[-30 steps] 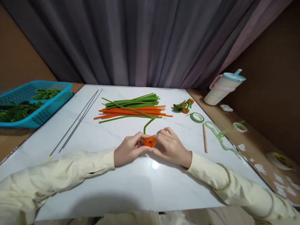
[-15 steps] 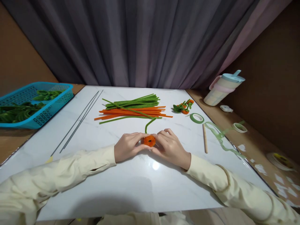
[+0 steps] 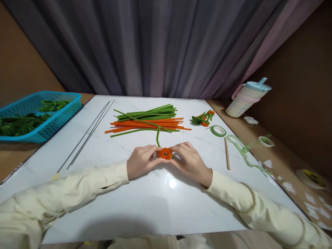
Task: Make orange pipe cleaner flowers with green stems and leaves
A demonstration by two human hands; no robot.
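Between my two hands is a small orange pipe-cleaner pumpkin (image 3: 165,153), ribbed and round, with a dark hole in its middle facing me. A bent green pipe cleaner (image 3: 157,136) sticks out from behind it, away from me. My left hand (image 3: 142,158) pinches the pumpkin's left side between thumb and fingers. My right hand (image 3: 191,162) pinches its right side, and a bit of green shows by that thumb. Beyond the hands lie bundles of orange pipe cleaners (image 3: 150,123) and green pipe cleaners (image 3: 153,113).
Finished orange-and-green pieces (image 3: 203,118) lie at the back right, near green floral tape (image 3: 218,130) and a wooden stick (image 3: 227,154). Thin wires (image 3: 89,136) lie left. A blue basket (image 3: 58,119) of green leaves and a tumbler (image 3: 246,98) stand at the sides.
The pumpkin has turned in my fingers, so its hole faces me more squarely. The bent green pipe cleaner has swung to the left.
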